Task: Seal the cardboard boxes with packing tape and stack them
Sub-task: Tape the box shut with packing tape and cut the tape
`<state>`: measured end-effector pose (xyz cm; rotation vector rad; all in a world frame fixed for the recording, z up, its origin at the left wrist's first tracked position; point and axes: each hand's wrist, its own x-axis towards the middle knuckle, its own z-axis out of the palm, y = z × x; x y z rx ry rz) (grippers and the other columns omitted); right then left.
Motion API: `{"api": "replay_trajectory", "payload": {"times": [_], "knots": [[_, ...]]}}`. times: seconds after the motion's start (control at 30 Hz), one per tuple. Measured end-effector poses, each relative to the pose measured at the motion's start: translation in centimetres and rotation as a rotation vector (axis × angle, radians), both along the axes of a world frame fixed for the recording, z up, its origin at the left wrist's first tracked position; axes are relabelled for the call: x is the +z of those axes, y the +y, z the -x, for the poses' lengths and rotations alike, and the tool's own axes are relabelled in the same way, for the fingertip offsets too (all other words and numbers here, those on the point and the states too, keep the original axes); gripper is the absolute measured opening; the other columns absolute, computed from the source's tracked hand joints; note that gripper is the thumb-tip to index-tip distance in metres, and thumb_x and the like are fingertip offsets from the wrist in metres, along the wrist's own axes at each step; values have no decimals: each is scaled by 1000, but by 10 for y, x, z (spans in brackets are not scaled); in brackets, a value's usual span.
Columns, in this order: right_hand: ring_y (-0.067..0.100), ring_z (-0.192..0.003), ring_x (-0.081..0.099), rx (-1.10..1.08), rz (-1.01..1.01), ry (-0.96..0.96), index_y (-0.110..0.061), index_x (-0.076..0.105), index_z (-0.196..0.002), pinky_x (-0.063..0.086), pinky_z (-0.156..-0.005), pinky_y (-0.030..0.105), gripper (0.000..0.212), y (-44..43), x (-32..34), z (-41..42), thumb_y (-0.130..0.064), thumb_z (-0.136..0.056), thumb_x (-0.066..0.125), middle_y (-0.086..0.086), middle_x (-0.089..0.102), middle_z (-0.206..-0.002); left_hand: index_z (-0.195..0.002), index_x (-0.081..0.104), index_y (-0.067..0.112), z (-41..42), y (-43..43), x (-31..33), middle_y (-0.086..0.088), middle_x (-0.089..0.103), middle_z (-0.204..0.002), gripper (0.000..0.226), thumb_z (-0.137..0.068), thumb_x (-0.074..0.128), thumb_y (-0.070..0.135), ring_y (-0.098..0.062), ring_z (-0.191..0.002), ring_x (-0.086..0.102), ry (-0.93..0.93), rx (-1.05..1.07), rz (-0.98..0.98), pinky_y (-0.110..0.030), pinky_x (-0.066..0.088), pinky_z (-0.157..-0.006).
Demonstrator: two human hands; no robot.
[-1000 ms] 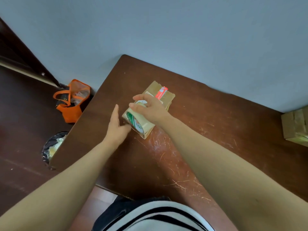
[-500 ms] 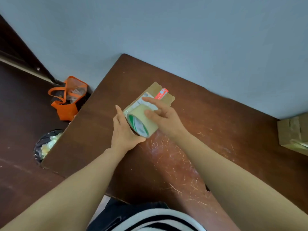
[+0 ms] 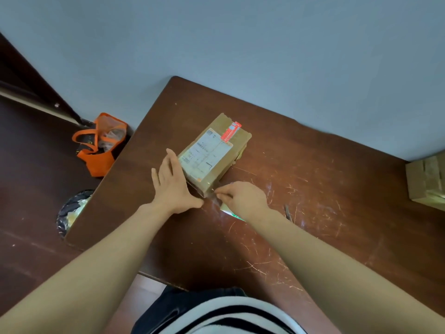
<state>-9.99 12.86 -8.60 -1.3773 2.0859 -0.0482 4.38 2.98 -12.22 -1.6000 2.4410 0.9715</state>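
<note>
Box [image 3: 215, 157], brown, white-labelled, red-stickered, seemingly taped.

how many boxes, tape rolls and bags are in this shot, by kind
boxes: 2, the labelled box and the box at the right edge, which is cut off by the frame
tape roll: 1, mostly hidden under the right hand
orange bag: 1
total: 4

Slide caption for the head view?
Left hand rests against a labelled cardboard box; right hand grips tape at its corner.
</note>
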Motion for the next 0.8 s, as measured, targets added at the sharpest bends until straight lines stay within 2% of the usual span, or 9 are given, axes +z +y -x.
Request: {"api": "replay_trajectory", "payload": {"times": [0.07,0.17,0.3,0.37,0.47,0.53,0.63,0.7,0.8], "knots": [[14,-104,58,-5,-31,19,-31,70,-106,53,-83,35,27,-9,-2,-2,-26,-96,45,-11,67,-108,-144,-30,13,-6,0,5,-12,-30,-154,127,-71,70,41,-25,-141,-30,-23,-90,74,-44,-21,-113],[16,-102,58,12,-31,33,-28,70,-103,52,-83,36,26,-16,-4,-4,-25,-95,46,-8,67,-107,-152,-4,14,-2,3,11,-8,-16,-158,82,-84,25,50,-19,-144,-21,144,-210,341,-33,-27,-108],[15,-97,58,-6,-48,-13,-35,70,-105,51,-77,32,26,-22,-4,-1,-35,-98,45,-10,66,-102,-152,0,11,11,7,-4,-7,-3,-160,92,-78,-21,62,-18,-147,-9,-11,-346,357,-33,-18,-112],[15,-96,58,-19,-42,-31,-36,69,-105,52,-76,33,25,-23,-4,0,-38,-98,45,-10,66,-101,-152,0,9,12,6,-8,-8,-2,-160,90,-78,-20,57,-20,-148,-7,-83,-392,344,-34,-14,-113],[16,-95,58,-11,-69,-27,-34,70,-105,50,-75,33,26,-24,-6,0,-39,-98,45,-7,65,-100,-145,34,1,7,8,-11,-16,36,-150,76,-98,-9,45,-28,-141,31,-40,-507,418,-42,16,-113],[17,-93,59,-16,-81,-26,-32,70,-103,50,-76,33,27,-26,-8,-1,-39,-98,45,-6,66,-98,-138,44,0,7,7,-10,-17,46,-143,73,-101,-2,43,-29,-134,42,2,-527,430,-42,23,-110],[16,-90,60,-29,-80,-28,-32,71,-102,54,-78,37,26,-28,-11,1,-38,-97,46,-7,67,-96,-150,19,9,6,6,-5,-11,19,-158,78,-90,-2,54,-22,-147,11,-22,-484,382,-35,-2,-116],[17,-89,60,-19,-70,-17,-29,71,-99,55,-76,37,27,-28,-11,2,-36,-97,46,-6,66,-93,-153,4,14,5,-1,-4,-15,-2,-160,84,-88,20,65,-28,-147,-8,-38,-317,404,-39,-16,-114],[16,-84,60,-24,-58,-29,-28,73,-95,54,-70,33,29,-25,-4,-1,-34,-93,45,-7,68,-86,-152,1,16,5,-9,-3,-16,-2,-155,99,-82,50,67,-33,-143,0,-58,-215,237,-41,5,-117]]}}
